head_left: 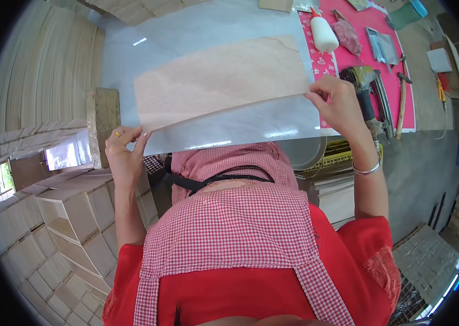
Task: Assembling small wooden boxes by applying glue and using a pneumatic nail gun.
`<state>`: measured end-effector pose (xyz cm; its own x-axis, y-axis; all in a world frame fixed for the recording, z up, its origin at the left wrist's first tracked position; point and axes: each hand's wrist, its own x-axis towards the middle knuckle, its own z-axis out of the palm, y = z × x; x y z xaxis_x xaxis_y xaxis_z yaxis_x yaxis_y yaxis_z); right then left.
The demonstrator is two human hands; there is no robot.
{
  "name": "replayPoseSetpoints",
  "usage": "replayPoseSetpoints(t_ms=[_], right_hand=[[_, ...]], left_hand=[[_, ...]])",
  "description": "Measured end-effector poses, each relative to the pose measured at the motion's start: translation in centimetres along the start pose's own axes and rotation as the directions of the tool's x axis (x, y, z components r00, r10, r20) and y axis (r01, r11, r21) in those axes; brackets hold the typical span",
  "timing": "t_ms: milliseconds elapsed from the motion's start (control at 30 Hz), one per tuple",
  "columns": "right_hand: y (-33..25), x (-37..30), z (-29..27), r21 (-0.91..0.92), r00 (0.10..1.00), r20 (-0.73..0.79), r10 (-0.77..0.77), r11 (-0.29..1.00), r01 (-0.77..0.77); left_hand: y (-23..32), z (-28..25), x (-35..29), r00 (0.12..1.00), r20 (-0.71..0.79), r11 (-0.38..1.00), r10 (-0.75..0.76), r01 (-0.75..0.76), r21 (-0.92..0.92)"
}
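Note:
A thin, pale rectangular wood sheet [221, 81] lies across the grey-white work surface [251, 133], its near edge slightly lifted and bowed. My left hand [126, 149] pinches its near left corner between thumb and fingers; a ring shows on one finger. At the near right corner, my right hand [338, 103] grips the sheet the same way, with a bangle on the wrist. To the left of the sheet stands a rough wooden block [103, 122], close to my left hand. A nail gun [368, 89] lies just right of my right hand.
On the pink covering [359, 16] at right are a white glue bottle [324, 35] with a red cap, a pinkish rag [347, 35], a clear plastic packet [384, 48] and a hammer [402, 98]. Stacked thin boards [45, 70] rise at left; wooden boxes [66, 217] fill the lower left.

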<state>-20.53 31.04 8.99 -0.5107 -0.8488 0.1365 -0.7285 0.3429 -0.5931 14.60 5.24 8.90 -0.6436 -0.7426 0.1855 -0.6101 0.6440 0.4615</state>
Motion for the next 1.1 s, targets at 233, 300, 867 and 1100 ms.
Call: replayPoseSetpoints(t_ms=[233,300,867,1100], right_hand=[[-0.9,0.8,-0.5,-0.090,0.993,0.075,0.095,0.992,-0.088],[-0.9,0.9,-0.6,-0.124,0.986,0.112,0.122,0.986,-0.108],[13.4,-4.0,-4.3,-0.416,0.885,-0.253,0.391,0.782,-0.464],[5.3,-3.8,-9.5,-0.150,0.792,-0.054,0.608,0.780,-0.608]], left_hand=[[-0.5,0.2,-0.2,0.999,0.001,0.994,-0.047,0.047,-0.103],[-0.8,0.0,-0.1,0.999,0.026,0.993,-0.044,0.047,-0.107],[16.3,9.8,10.2,0.755,0.229,0.774,0.614,-0.633,0.009],[17.5,10.8,11.6,0.723,0.414,0.798,0.553,-0.603,-0.013]])
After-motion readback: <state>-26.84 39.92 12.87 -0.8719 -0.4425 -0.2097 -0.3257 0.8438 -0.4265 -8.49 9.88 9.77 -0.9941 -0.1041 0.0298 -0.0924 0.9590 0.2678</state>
